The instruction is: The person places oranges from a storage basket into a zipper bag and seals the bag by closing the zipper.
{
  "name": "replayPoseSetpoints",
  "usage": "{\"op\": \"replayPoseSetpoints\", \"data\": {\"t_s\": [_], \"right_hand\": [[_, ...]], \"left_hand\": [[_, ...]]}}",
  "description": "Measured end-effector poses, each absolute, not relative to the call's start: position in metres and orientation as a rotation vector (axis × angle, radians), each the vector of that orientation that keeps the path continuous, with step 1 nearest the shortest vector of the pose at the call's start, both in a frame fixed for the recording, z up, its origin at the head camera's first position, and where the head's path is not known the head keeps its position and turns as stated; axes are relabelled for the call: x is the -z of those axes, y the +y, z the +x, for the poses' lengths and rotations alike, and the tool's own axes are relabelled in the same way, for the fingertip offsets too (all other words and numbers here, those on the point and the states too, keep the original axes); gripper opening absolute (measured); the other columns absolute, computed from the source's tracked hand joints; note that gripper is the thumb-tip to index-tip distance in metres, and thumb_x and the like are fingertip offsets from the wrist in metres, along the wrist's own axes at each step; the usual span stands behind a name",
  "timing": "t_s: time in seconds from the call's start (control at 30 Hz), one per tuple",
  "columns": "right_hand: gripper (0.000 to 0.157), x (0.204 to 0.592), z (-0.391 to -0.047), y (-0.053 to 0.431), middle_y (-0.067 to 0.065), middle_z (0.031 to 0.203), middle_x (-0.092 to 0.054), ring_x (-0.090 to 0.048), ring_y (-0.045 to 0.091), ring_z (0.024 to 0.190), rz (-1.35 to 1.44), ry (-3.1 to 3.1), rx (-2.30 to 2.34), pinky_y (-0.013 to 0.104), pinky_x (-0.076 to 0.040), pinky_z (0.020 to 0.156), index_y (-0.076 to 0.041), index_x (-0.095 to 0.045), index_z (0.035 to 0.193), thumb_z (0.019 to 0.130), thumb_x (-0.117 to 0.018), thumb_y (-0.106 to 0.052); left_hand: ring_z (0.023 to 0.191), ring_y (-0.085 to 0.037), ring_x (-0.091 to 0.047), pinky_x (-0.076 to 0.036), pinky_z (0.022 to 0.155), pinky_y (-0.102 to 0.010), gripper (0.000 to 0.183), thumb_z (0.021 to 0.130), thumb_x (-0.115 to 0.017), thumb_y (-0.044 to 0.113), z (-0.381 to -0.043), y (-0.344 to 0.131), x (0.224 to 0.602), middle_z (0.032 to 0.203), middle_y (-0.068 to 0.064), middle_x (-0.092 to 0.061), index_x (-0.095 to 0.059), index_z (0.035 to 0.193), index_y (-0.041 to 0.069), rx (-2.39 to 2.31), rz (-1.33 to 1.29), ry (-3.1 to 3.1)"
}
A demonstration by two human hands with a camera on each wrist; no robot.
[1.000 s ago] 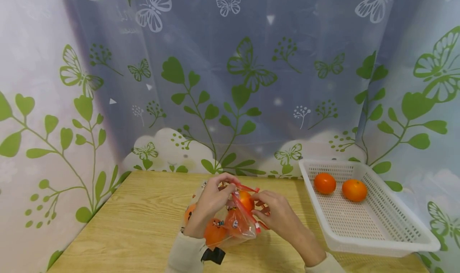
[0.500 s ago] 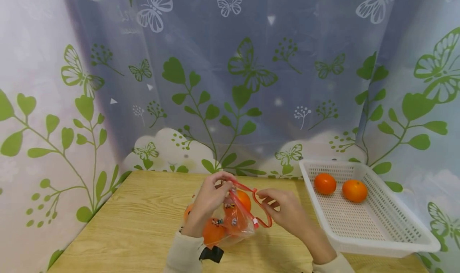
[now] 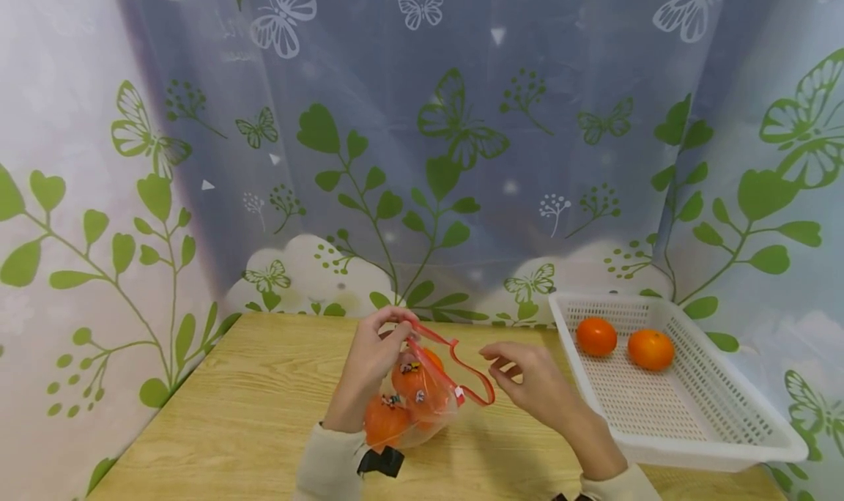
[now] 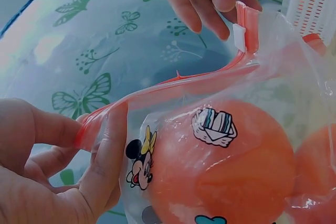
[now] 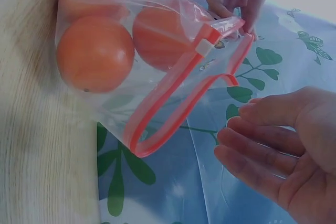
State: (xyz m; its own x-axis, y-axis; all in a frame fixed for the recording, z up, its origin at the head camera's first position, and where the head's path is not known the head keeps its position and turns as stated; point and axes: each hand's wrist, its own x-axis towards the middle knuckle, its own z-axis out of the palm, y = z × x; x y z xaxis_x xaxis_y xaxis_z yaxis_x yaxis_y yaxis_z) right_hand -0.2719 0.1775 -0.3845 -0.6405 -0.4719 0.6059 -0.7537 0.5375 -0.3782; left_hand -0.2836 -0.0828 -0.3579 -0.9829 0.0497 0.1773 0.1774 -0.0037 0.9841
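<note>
A clear zip bag (image 3: 431, 422) with a red zip edge and cartoon prints holds several oranges (image 5: 95, 53). My left hand (image 3: 371, 358) pinches one corner of its red edge between thumb and fingers, as the left wrist view shows. The mouth of the bag gapes, its red rim bowed out to the right. On one strip sits a white slider (image 5: 204, 48). Just right of the mouth, my right hand (image 3: 537, 384) hovers apart from the bag, fingers loosely bent around nothing.
A white plastic basket (image 3: 699, 453) stands at the right of the wooden table (image 3: 237, 398). Inside it lie one orange (image 3: 596, 337) and a second orange (image 3: 650, 350). A patterned curtain (image 3: 395, 215) hangs behind the table.
My right hand has let go of the bag's red edge and drawn away right. The left hand has shifted a little left with the bag, whose mouth has widened.
</note>
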Motion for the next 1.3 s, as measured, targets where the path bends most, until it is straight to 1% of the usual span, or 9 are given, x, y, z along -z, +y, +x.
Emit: {"op": "replayPoseSetpoints", "data": {"t_s": [0.2, 0.37, 0.6, 0.8, 0.93, 1.07, 1.23, 1.3], "right_hand": [[0.031, 0.382, -0.272, 0.182, 0.016, 0.107, -0.078, -0.077, 0.023, 0.083, 1.0, -2.352, -0.868, 0.018, -0.061, 0.067, 0.002, -0.073, 0.112, 0.084, -0.075, 0.013], [0.031, 0.378, -0.269, 0.186, 0.016, 0.109, -0.077, -0.076, 0.025, 0.086, 0.972, -2.396, -0.857, 0.019, -0.061, 0.068, 0.001, -0.073, 0.114, 0.085, -0.075, 0.011], [0.031, 0.373, -0.268, 0.192, 0.015, 0.112, -0.077, -0.077, 0.025, 0.088, 0.929, -2.458, -0.842, 0.02, -0.061, 0.07, -0.001, -0.073, 0.117, 0.087, -0.075, 0.007], [0.032, 0.371, -0.268, 0.197, 0.014, 0.113, -0.077, -0.076, 0.025, 0.089, 0.885, -2.48, -0.829, 0.019, -0.061, 0.071, -0.003, -0.073, 0.118, 0.087, -0.076, 0.005], [0.033, 0.367, -0.267, 0.202, 0.012, 0.113, -0.078, -0.076, 0.026, 0.091, 0.844, -2.488, -0.815, 0.024, -0.062, 0.07, -0.004, -0.074, 0.118, 0.087, -0.077, 0.004], [0.036, 0.363, -0.268, 0.208, 0.012, 0.116, -0.077, -0.076, 0.028, 0.093, 0.828, -2.503, -0.8, 0.028, -0.063, 0.071, -0.005, -0.073, 0.121, 0.087, -0.077, 0.003], [0.038, 0.352, -0.27, 0.218, 0.012, 0.121, -0.076, -0.075, 0.028, 0.096, 0.812, -2.53, -0.722, 0.027, -0.063, 0.071, -0.006, -0.072, 0.125, 0.088, -0.078, 0.0], [0.038, 0.347, -0.271, 0.223, 0.014, 0.123, -0.075, -0.075, 0.029, 0.098, 0.802, -2.552, -0.697, 0.031, -0.063, 0.071, -0.006, -0.072, 0.125, 0.089, -0.078, -0.002]], "left_hand": [[0.076, -0.018, -0.065, -0.062, 0.062, -0.029, 0.014, 0.105, -0.056, 0.008, -0.283, -0.082, 0.357, 0.102, -0.013, -0.062, -0.068, 0.111, 0.004, 2.153, -0.243, -2.143], [0.075, -0.019, -0.065, -0.062, 0.062, -0.03, 0.014, 0.106, -0.056, 0.009, -0.283, -0.082, 0.357, 0.102, -0.013, -0.062, -0.069, 0.112, 0.004, 2.149, -0.235, -2.145], [0.079, -0.023, -0.066, -0.062, 0.062, -0.03, 0.015, 0.106, -0.056, 0.009, -0.281, -0.085, 0.354, 0.103, -0.013, -0.062, -0.069, 0.112, 0.004, 2.145, -0.224, -2.119], [0.081, -0.023, -0.066, -0.062, 0.062, -0.03, 0.014, 0.106, -0.056, 0.007, -0.281, -0.086, 0.353, 0.102, -0.012, -0.062, -0.068, 0.111, 0.003, 2.135, -0.234, -2.111], [0.081, -0.021, -0.066, -0.062, 0.061, -0.03, 0.014, 0.105, -0.056, 0.007, -0.282, -0.085, 0.353, 0.102, -0.012, -0.062, -0.069, 0.11, 0.003, 2.121, -0.235, -2.121], [0.082, -0.02, -0.066, -0.063, 0.062, -0.032, 0.014, 0.106, -0.056, 0.008, -0.283, -0.083, 0.354, 0.102, -0.013, -0.063, -0.069, 0.11, 0.004, 2.115, -0.234, -2.138], [0.085, -0.021, -0.066, -0.063, 0.064, -0.033, 0.015, 0.106, -0.056, 0.009, -0.284, -0.083, 0.355, 0.103, -0.013, -0.062, -0.069, 0.11, 0.005, 2.115, -0.238, -2.143], [0.086, -0.023, -0.067, -0.063, 0.064, -0.033, 0.014, 0.106, -0.056, 0.009, -0.284, -0.083, 0.355, 0.104, -0.014, -0.062, -0.069, 0.11, 0.005, 2.115, -0.24, -2.142]]}}
